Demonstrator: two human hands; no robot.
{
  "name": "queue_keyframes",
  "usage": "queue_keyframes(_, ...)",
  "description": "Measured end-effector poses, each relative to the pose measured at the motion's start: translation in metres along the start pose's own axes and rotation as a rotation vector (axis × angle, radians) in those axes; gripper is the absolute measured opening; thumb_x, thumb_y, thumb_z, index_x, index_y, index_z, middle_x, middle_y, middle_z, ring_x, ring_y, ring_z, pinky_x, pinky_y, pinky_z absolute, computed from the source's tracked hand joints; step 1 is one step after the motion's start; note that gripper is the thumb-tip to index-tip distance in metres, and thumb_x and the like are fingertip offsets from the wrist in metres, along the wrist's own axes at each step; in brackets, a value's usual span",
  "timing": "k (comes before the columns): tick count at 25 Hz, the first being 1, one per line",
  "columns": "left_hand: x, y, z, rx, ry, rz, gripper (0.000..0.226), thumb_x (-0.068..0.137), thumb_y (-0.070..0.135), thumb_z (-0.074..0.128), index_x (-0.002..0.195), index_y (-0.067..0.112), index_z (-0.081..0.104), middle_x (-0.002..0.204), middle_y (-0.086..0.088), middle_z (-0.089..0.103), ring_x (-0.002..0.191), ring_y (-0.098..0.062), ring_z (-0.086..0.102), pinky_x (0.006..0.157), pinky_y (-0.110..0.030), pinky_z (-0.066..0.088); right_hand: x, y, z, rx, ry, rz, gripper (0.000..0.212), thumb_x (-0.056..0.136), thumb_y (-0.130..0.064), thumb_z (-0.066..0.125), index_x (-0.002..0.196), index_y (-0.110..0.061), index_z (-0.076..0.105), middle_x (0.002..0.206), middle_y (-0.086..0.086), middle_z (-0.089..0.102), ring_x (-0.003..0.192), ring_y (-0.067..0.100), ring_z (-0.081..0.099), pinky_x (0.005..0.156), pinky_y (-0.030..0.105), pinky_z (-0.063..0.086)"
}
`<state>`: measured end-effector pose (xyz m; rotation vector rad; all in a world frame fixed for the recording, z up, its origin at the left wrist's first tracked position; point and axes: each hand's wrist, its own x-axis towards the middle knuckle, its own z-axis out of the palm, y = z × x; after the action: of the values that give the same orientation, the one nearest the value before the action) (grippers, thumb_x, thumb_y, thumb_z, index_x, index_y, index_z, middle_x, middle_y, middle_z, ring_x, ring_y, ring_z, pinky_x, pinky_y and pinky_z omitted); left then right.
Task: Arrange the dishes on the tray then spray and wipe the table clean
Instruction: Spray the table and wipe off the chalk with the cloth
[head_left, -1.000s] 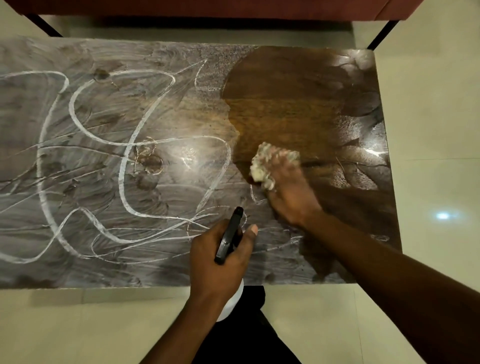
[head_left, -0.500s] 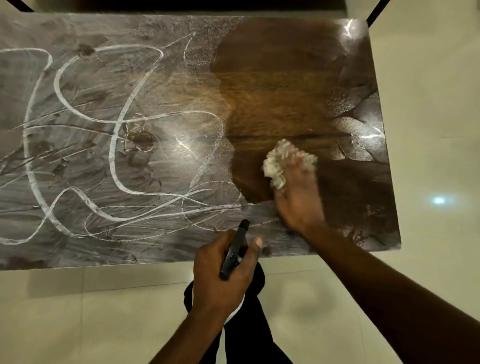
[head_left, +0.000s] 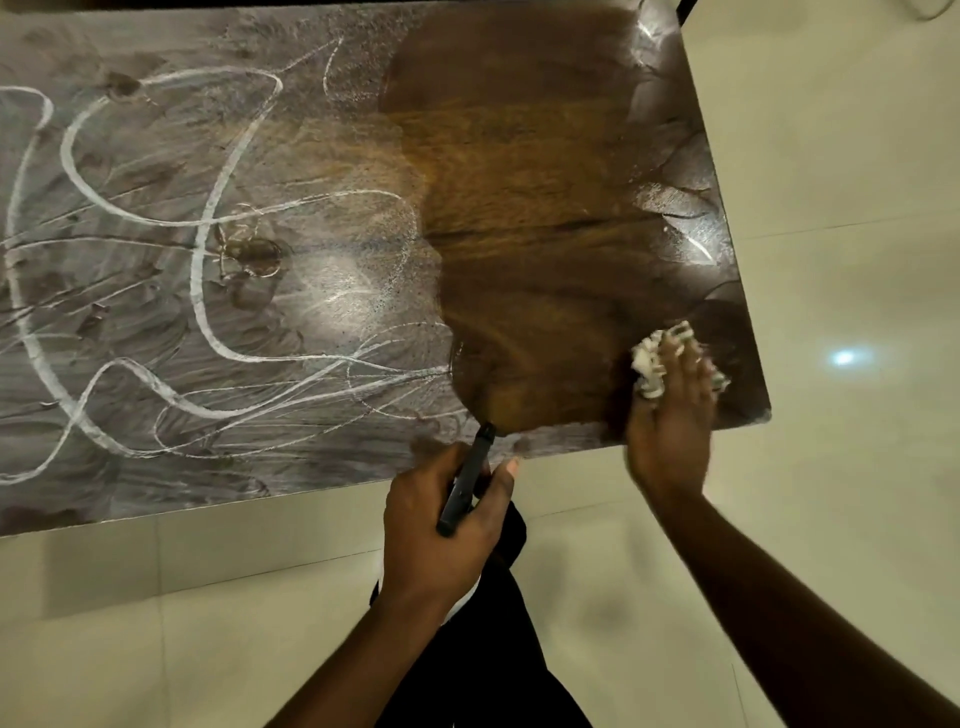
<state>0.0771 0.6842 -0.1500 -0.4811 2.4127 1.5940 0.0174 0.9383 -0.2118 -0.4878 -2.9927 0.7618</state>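
- Table (head_left: 519, 156), wooden, filled the upper part of the head view; its long axis ran left to right, and its near right corner lay just beyond the right hand (head_left: 670, 410).
- Right hand was pressed palm down on the tabletop at that corner, fingers curled over a crumpled white cloth (head_left: 649, 369), which showed between and ahead of the fingers.
- Bare brown wood lay to the left of and beyond the right hand; grey-white film with looping streaks (head_left: 208, 270) covered the surface beyond the left hand (head_left: 441, 530) and further to its left.
- Left hand was closed around the black head of a spray bottle (head_left: 467, 478), held just off the table's near edge; the thumb lay along the right side of the head.
- Spray head's long axis ran away from the wrist, its nozzle tip pointing forward and slightly right, reaching over the table's near edge.
- Bottle body was hidden under the left hand.
- Pale tiled floor (head_left: 831, 208) lay to the right of the right hand.
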Motion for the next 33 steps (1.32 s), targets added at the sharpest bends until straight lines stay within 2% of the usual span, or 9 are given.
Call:
queue_keyframes(2,-0.006,0.0,0.0,0.011,-0.008,0.009,0.044,0.088,0.057,0.073,0.064,0.025,0.052,0.055,0.005,0.054,0.052,-0.021,0.057,0.056,-0.045,0.049,-0.037,-0.037,0.022,-0.011,-0.073,-0.003,0.072,0.101,-0.039,0.029,0.165,-0.006,0.031,0.174,0.017,0.025,0.164,0.037,0.016,0.132,0.058,0.014)
queue_keyframes(7,-0.019,-0.003,-0.01,-0.03,0.031,-0.036,0.031,0.088,0.042,0.087,0.069,0.027,0.067,0.056,0.008,0.064,0.048,-0.009,0.058,0.052,-0.02,0.045,-0.067,-0.017,0.013,-0.192,-0.515,-0.775,0.077,0.102,-0.029,0.053,0.17,-0.032,0.016,0.179,-0.005,0.01,0.166,0.019,0.006,0.135,0.046,0.011)
queue_keyframes(11,-0.027,-0.004,-0.027,-0.096,0.049,-0.074,0.031,0.092,0.027,0.085,0.068,0.024,0.064,0.052,0.013,0.057,0.047,-0.006,0.052,0.052,-0.007,0.037,-0.051,0.027,-0.016,-0.081,-0.219,-0.409,0.059,0.106,-0.023,0.045,0.164,-0.022,0.036,0.174,0.002,0.029,0.163,0.021,0.023,0.127,0.057,0.028)
queue_keyframes(15,-0.031,-0.013,-0.044,-0.088,0.059,-0.072,0.041,0.094,0.019,0.082,0.065,0.007,0.057,0.061,-0.011,0.054,0.051,-0.008,0.045,0.052,-0.013,0.034,-0.059,-0.049,0.018,-0.007,-0.037,0.154,0.067,0.1,-0.024,0.039,0.165,-0.009,0.033,0.175,0.017,0.024,0.163,0.039,0.017,0.133,0.055,0.01)
queue_keyframes(20,-0.035,-0.027,-0.064,-0.109,0.104,-0.1,0.035,0.093,0.02,0.085,0.067,0.013,0.062,0.056,-0.007,0.057,0.048,-0.015,0.048,0.052,-0.023,0.037,-0.108,-0.126,0.07,-0.157,-0.534,-0.616,0.079,0.099,-0.03,0.048,0.171,-0.025,0.015,0.18,0.002,0.006,0.167,0.024,-0.002,0.135,0.049,0.006)
queue_keyframes(23,-0.032,-0.033,-0.079,-0.101,0.127,-0.099,0.032,0.091,0.027,0.086,0.068,0.021,0.064,0.054,0.003,0.058,0.048,-0.01,0.051,0.053,-0.022,0.04,-0.063,-0.106,0.057,-0.225,-0.649,-0.966,0.08,0.102,-0.031,0.053,0.17,-0.034,0.012,0.179,-0.007,0.002,0.166,0.016,-0.002,0.135,0.038,0.001)
queue_keyframes(26,-0.026,-0.039,-0.09,-0.099,0.142,-0.091,0.035,0.092,0.028,0.084,0.068,0.017,0.061,0.054,0.001,0.056,0.049,-0.01,0.051,0.054,-0.02,0.04,-0.012,-0.096,0.046,-0.175,-0.463,-0.63,0.07,0.103,-0.026,0.051,0.168,-0.028,0.024,0.177,0.0,0.016,0.166,0.023,0.008,0.133,0.051,0.018)
queue_keyframes(30,-0.018,-0.039,-0.098,-0.153,0.138,-0.113,0.044,0.093,0.027,0.083,0.062,0.02,0.053,0.053,0.001,0.049,0.05,-0.009,0.045,0.054,-0.025,0.037,-0.008,-0.156,0.071,-0.051,-0.245,-0.105,0.07,0.102,-0.028,0.046,0.169,-0.022,0.025,0.178,0.006,0.015,0.166,0.03,0.004,0.132,0.054,0.013)
queue_keyframes(33,-0.01,-0.038,-0.104,-0.179,0.136,-0.122,0.035,0.092,0.027,0.085,0.066,0.02,0.063,0.055,-0.001,0.058,0.049,-0.006,0.05,0.052,-0.028,0.041,-0.06,-0.187,0.093,-0.171,-0.459,-0.511,0.076,0.099,-0.03,0.044,0.17,-0.022,0.018,0.18,0.006,0.006,0.166,0.028,-0.004,0.133,0.054,0.008)
